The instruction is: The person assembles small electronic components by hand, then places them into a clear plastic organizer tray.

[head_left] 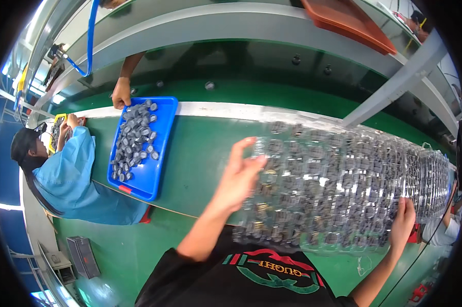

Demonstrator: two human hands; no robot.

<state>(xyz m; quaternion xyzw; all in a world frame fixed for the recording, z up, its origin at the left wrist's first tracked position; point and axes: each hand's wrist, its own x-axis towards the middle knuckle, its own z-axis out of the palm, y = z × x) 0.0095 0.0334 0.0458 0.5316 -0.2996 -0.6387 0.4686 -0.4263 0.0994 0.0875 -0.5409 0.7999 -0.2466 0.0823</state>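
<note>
A wide clear plastic blister tray [318,189] with rows of pockets holding small dark parts lies in front of me, tilted across the bench edge. My left hand [237,179] grips its left edge, thumb and forefinger at the rim. My right hand [403,223] holds the near edge farther right, fingers curled over the plastic. To the left on the green bench sits a blue tray [162,148] heaped with round grey parts [133,138]. Another person's hand [122,93] touches the far left corner of that blue tray.
More clear trays [431,179] are packed at the right. Beyond a white ledge [215,109] runs a green conveyor [251,77] with several small round parts. A grey metal post [395,77] slants down at the right. A co-worker in a blue smock [69,174] sits at the left.
</note>
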